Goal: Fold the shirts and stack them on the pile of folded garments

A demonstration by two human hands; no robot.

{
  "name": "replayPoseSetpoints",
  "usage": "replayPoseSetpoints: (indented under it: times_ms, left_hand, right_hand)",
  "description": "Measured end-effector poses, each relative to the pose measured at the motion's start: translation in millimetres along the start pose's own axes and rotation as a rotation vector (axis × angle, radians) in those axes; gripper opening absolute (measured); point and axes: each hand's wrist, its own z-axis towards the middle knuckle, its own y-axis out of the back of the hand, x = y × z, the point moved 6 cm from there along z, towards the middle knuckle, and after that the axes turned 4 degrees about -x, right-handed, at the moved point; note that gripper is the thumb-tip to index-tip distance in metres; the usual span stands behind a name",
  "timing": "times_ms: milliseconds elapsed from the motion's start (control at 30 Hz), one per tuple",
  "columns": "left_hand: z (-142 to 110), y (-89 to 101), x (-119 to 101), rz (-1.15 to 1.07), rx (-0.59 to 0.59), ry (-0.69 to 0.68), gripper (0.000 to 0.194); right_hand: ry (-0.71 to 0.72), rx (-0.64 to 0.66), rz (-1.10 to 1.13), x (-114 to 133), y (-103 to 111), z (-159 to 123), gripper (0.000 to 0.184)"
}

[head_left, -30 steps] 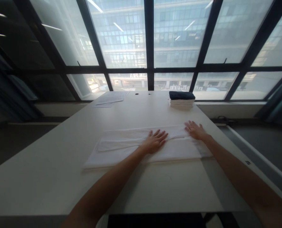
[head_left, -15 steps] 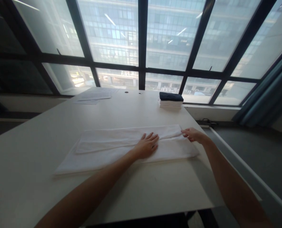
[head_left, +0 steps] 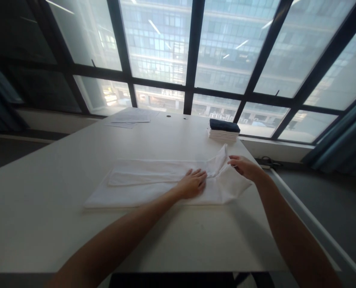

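A white cloth, perhaps a garment (head_left: 153, 192), lies in a long folded strip across the white table. My left hand (head_left: 193, 184) rests flat on its middle, palm down with the fingers stretched. At the cloth's right end, my right hand (head_left: 244, 166) pinches the fabric and holds it raised off the table. That end bunches upward in creases between the two hands, while the left part lies flat in layers.
The white table (head_left: 60, 224) reaches toward large windows. At its far right stands a stack of folded white cloths (head_left: 223, 135) with a dark folded cloth (head_left: 225, 125) on top. Sheets of paper (head_left: 131, 117) lie at the far left. A cable (head_left: 270, 161) is on the floor at right.
My right hand has lifted the cloth's right end, which lay flat before and now stands up in folds. My left hand stays pressed on the middle. The camera view has shifted slightly.
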Motion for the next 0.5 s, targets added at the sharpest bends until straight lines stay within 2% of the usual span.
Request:
replayPoseSetpoints:
  times_ms: [100, 200, 267, 333, 400, 500]
  left_hand:
    - [9, 5.4, 16, -0.268, -0.097, 0.147, 0.051]
    - [13, 18.3, 37, -0.663, -0.329, 0.316, 0.056]
    - [13, 23.9, 46, -0.821, -0.431, 0.366, 0.055]
    - [12, 24.1, 52, -0.884, -0.451, 0.416, 0.059]
    - [11, 20.7, 56, -0.881, -0.430, 0.462, 0.068]
    - [12, 17.0, 56, -0.794, -0.412, 0.452, 0.068]
  right_hand:
    - [-0.019, 0.014, 0.020, 21, -40, 8, 0.026]
    - [-0.044, 0.013, -0.007, 27, -96, 9, 0.041]
    - [-0.002, 0.132, -0.007, 23, -135, 4, 0.043]
    - [0.097, 0.234, 0.006, 15, -156, -3, 0.041]
    - [0.255, 0.152, 0.014, 5, -147, -6, 0.036]
    - [0.440, -0.183, -0.068, -12, -101, -2, 0.034]
